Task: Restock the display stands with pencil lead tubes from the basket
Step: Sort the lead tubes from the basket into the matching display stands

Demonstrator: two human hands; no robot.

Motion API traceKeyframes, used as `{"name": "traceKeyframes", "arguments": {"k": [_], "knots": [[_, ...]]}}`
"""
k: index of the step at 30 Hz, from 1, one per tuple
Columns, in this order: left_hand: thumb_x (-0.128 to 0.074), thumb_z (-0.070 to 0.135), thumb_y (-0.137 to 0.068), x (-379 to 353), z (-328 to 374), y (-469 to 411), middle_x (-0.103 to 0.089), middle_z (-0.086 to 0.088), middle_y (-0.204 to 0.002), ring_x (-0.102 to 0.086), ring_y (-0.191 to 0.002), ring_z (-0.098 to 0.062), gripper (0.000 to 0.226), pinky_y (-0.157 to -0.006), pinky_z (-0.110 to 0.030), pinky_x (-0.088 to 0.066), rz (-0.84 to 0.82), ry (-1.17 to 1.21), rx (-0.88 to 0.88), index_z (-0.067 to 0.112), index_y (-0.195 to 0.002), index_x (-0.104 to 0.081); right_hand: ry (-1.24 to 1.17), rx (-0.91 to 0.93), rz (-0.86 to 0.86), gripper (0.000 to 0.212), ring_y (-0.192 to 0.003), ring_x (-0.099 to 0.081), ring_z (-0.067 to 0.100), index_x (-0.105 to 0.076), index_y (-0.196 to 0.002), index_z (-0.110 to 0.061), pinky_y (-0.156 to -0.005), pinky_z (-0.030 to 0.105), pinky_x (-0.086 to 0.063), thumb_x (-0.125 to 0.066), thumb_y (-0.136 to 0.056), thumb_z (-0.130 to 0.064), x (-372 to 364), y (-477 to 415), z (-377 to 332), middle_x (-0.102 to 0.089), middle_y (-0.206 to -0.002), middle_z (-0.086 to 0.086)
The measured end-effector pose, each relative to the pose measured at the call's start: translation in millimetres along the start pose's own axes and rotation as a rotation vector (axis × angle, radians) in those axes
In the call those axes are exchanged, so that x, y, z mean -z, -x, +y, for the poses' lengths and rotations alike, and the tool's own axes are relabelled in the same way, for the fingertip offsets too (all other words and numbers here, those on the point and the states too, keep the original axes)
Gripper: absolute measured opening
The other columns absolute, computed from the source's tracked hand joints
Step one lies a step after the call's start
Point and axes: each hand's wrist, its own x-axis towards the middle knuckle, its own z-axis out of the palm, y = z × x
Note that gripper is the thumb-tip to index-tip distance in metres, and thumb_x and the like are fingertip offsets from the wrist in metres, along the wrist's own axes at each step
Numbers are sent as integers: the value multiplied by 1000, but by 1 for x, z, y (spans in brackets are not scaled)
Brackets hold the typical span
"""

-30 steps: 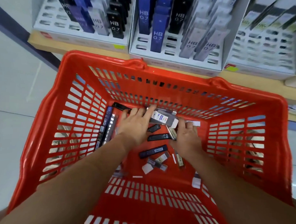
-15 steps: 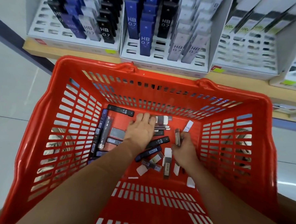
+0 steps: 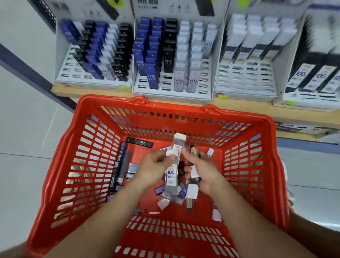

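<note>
Since the earlier frame, both hands are lifting off the floor of the basket (image 3: 85,110) with tubes (image 3: 171,175) in them, and the view is tipping up to show more of the stands (image 3: 172,90). The left hand (image 3: 154,168) is gripping a small upright bundle, its fingers (image 3: 161,159) curling round clear tubes with white caps, one of them carrying a blue "100" label. The right hand (image 3: 204,173) is closing round several more, brown and white-capped, just beside the first bundle. How many each hand is holding is not countable, though at least two are showing in the left. More tubes are lying loose on the basket floor under the hands, over a dozen by the look of it, with one black tube (image 3: 139,143) lying apart near the far wall. Four stands are sitting side by side on the shelf (image 3: 70,90), each partly filled and showing empty slots toward the front. The tubes are looking light, stiff and smooth-sided, so a loose bundle is likely to slip. Pinching each one across its flat sides near the middle is probably the safest hold for sliding it into a slot. The blue "100" label is appearing to match the rightmost stand.
</note>
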Motion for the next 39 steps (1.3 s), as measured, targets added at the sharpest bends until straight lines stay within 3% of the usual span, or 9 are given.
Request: {"name": "traceKeyframes", "arguments": {"k": [4, 7, 9, 15, 17, 21, 25, 32, 39], "knots": [[-56, 20, -96, -3, 29, 34, -71, -20, -97, -67, -89, -38, 23, -87, -59, -51, -57, 174, 16, 2, -96, -69, 102, 66, -47, 37, -45, -53, 12, -63, -101, -16, -40, 23, -42, -81, -73, -33, -14, 28, -20, -65, -66, 0], [-57, 25, -95, 5, 48, 53, -73, -15, -100, -67, -98, -34, 27, -90, -46, -52, -71, 171, -34, 3, -98, -71, 140, 83, -88, 32, -67, -69, 17, -65, -104, -22, -54, 27, -52, -78, -79, -37, -21, 49, -34, -74, -89, 1], [-57, 24, -95, 8, 61, 65, -73, -15, -95, -69, -86, -28, 25, -80, -39, -56, -42, 216, -50, 3, -94, -71, 103, 108, -137, 33, -74, -73, 19, -67, -111, -18, -58, 29, -55, -75, -83, -35, -27, 64, -41, -76, -94, 4], [-67, 34, -87, 30, 98, 85, -65, -21, -83, -57, -71, -36, 34, -70, -46, -47, 160, 302, -162, 1, -81, -65, 73, 184, -157, 9, -59, -65, 22, -65, -96, -13, -52, 27, -54, -67, -89, -18, -38, 101, -56, -67, -80, 11], [-66, 25, -89, 38, 115, 91, -65, -16, -76, -57, -60, -26, 22, -57, -33, -48, 201, 335, -241, 3, -86, -66, 140, 242, -187, 6, -61, -64, 21, -65, -92, -13, -53, 24, -52, -68, -87, -17, -35, 113, -59, -67, -80, 10], [-67, 13, -88, 44, 146, 101, -68, -9, -75, -62, -61, -18, 21, -52, -25, -51, 266, 326, -383, 13, -108, -60, 151, 305, -325, 39, -62, -62, 20, -67, -109, -8, -47, 23, -48, -73, -73, -23, -29, 130, -64, -69, -85, 11], [-69, 12, -87, 43, 174, 105, -63, -13, -80, -66, -61, -20, 21, -54, -27, -55, 376, 258, -539, 14, -106, -63, -37, 325, -407, 22, -52, -59, 15, -66, -99, -11, -42, 23, -46, -69, -79, -22, -21, 134, -71, -68, -79, 11], [-70, 10, -85, 9, 215, 99, -62, -3, -73, -68, -62, -19, 17, -56, -28, -56, 357, 82, -634, 17, -101, -69, -301, 421, -340, 26, -40, -55, 14, -67, -97, -5, -36, 22, -43, -68, -72, -15, -15, 130, -101, -62, -63, 8], [-74, 22, -82, -22, 267, 75, -66, -19, -76, -56, -61, -19, 5, -61, -39, -52, 353, -122, -731, 25, -83, -71, -514, 438, -282, 78, -47, -58, 13, -63, -115, -2, -39, 24, -45, -90, -52, -39, -2, 106, -119, -63, -73, 7]]}}
